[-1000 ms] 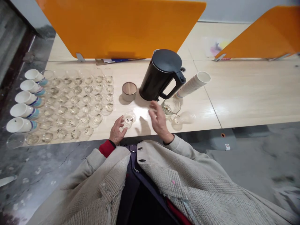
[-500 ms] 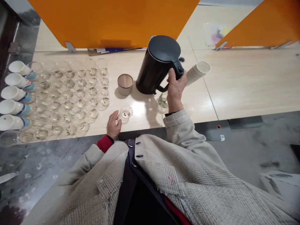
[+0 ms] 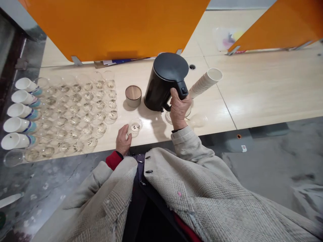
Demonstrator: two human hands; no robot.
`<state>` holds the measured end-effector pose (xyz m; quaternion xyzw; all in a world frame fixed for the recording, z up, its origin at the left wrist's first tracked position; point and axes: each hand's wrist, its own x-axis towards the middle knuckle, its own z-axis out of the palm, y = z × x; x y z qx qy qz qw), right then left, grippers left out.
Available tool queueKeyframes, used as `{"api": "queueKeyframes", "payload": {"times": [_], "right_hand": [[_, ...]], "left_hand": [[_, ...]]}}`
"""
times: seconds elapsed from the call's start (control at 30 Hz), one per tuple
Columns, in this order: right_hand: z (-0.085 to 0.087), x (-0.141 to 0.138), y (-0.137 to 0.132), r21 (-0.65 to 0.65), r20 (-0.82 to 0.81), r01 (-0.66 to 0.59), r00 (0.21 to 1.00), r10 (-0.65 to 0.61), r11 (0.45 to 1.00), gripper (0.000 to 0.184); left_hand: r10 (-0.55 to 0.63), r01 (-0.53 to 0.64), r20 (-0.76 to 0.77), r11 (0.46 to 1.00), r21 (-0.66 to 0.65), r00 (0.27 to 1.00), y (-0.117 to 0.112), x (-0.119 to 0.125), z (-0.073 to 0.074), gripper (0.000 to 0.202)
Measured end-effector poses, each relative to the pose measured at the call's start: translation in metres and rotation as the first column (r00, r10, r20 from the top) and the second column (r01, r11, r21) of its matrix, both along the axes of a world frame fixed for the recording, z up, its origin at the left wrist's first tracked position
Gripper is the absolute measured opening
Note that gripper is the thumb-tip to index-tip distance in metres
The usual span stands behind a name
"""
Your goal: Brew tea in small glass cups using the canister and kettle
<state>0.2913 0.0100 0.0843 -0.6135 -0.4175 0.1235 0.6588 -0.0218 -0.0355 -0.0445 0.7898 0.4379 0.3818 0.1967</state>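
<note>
My right hand is wrapped around the handle of a black electric kettle, whose lid is shut. The kettle is nearly upright; I cannot tell whether its base touches the table. Close to its left side is a small round pot with a wooden lid. My left hand rests at the front edge, thumb and fingers apart, against the left side of a clear cup with a few dark leaves at its bottom. Another clear container is mostly hidden behind my right hand.
Rows of clear cups with leaves fill the table's left part, with several printed paper cups lying along the edge. A stack of paper cups lies right of the kettle. Orange partitions stand behind.
The kettle and my right hand have moved a little left and towards me. My left hand has come closer to the clear cup. The whole view has shifted slightly.
</note>
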Motion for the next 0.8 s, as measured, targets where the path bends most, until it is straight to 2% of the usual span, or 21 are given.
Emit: {"api": "queueKeyframes", "payload": {"times": [0.07, 0.13, 0.4, 0.6, 0.8], "right_hand": [[0.005, -0.006, -0.007, -0.001, -0.041, 0.124, 0.991, -0.124, 0.992, 0.048], [0.011, -0.012, -0.014, -0.023, -0.074, 0.175, 0.982, -0.176, 0.984, 0.050], [0.029, -0.020, -0.040, -0.086, -0.100, 0.164, 0.980, -0.173, 0.983, 0.049], [0.033, -0.024, -0.055, -0.064, -0.099, 0.168, 0.980, -0.174, 0.984, 0.049], [0.055, -0.034, -0.071, -0.011, -0.093, 0.178, 0.980, -0.179, 0.984, 0.050]], "left_hand": [[-0.007, 0.007, -0.028, 1.000, -0.003, 1.000, 0.000, -0.001, 0.001, 0.048], [-0.015, 0.014, -0.047, 1.000, -0.016, 0.999, 0.000, -0.002, 0.003, 0.049], [-0.004, 0.003, -0.056, 1.000, -0.025, 0.998, 0.002, 0.000, 0.002, 0.050], [-0.010, 0.010, -0.054, 1.000, -0.011, 0.998, 0.003, 0.000, 0.002, 0.049], [-0.012, 0.011, -0.043, 1.000, -0.015, 0.999, 0.004, 0.001, 0.003, 0.048]]}}
